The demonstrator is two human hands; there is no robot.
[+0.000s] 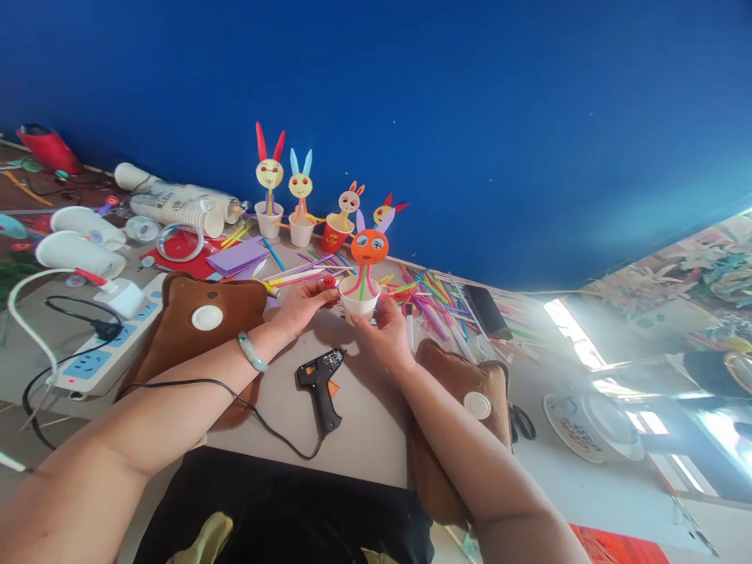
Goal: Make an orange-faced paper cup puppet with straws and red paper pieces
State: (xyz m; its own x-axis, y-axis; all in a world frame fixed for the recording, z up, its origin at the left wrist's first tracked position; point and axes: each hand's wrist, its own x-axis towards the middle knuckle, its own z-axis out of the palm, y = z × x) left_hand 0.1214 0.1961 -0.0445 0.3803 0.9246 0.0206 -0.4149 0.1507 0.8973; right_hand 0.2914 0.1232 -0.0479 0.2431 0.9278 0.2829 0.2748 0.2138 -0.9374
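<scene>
My right hand [385, 333] grips a white paper cup [358, 307] low on its side. Out of that cup rises a rabbit figure with an orange round face [370, 247], lilac ears and green and pink stems. Just left of the cup, my left hand [302, 307] has its fingers closed in a pinch at a small red piece [330, 281], whose kind I cannot make out. A black hot glue gun [321, 388] lies on the table below my hands, its cord running under my left forearm.
Several finished rabbit cups [269, 219] stand along the blue wall. Colourful sticks [432, 301] lie scattered behind my hands, near a black phone [487, 311]. Brown cushions [193, 337] flank the work area. A power strip [94, 364] sits left, scissors [522, 423] right.
</scene>
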